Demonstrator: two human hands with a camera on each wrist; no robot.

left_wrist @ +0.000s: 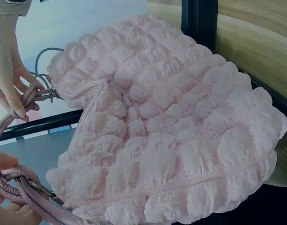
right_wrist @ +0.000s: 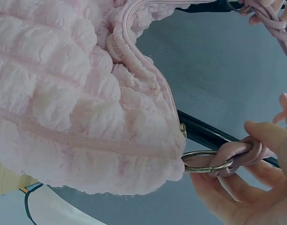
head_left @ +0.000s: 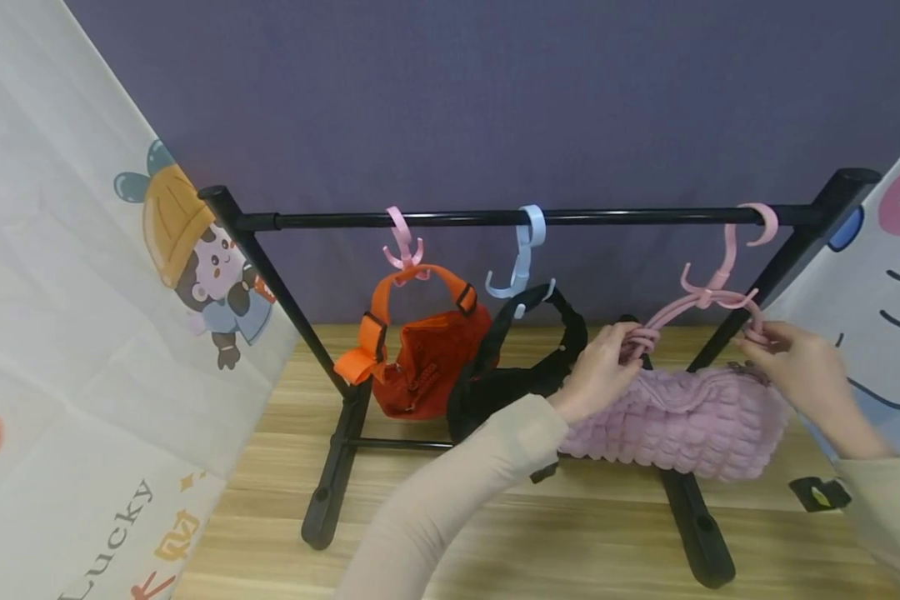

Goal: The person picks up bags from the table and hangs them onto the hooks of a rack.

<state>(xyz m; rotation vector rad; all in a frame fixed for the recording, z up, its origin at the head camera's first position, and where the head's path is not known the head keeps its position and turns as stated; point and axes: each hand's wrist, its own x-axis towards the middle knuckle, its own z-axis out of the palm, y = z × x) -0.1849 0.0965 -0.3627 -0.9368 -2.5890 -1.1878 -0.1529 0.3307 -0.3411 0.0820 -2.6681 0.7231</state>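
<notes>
A puffy pink handbag point(head_left: 675, 425) hangs by its strap point(head_left: 667, 310) from a pink hook point(head_left: 720, 279) at the right end of the black rail point(head_left: 615, 217). My left hand point(head_left: 600, 371) pinches the knotted left end of the strap. At the opposite end, the fingers and thumb of my right hand point(head_left: 806, 375) grip the other knot, close to the bag's corner. In the right wrist view a metal ring point(right_wrist: 209, 161) joins that knot to the bag. The left wrist view shows the bubbly fabric and a second metal ring point(left_wrist: 38, 187) beside my left fingers.
Further left, an orange bag point(head_left: 427, 367) hangs on another pink hook point(head_left: 402, 242), and a black bag point(head_left: 487, 392) on a blue hook point(head_left: 523, 258). The rack's black feet point(head_left: 697, 533) stand on a wood-patterned surface point(head_left: 570, 542). A small dark tag point(head_left: 817, 493) lies at right.
</notes>
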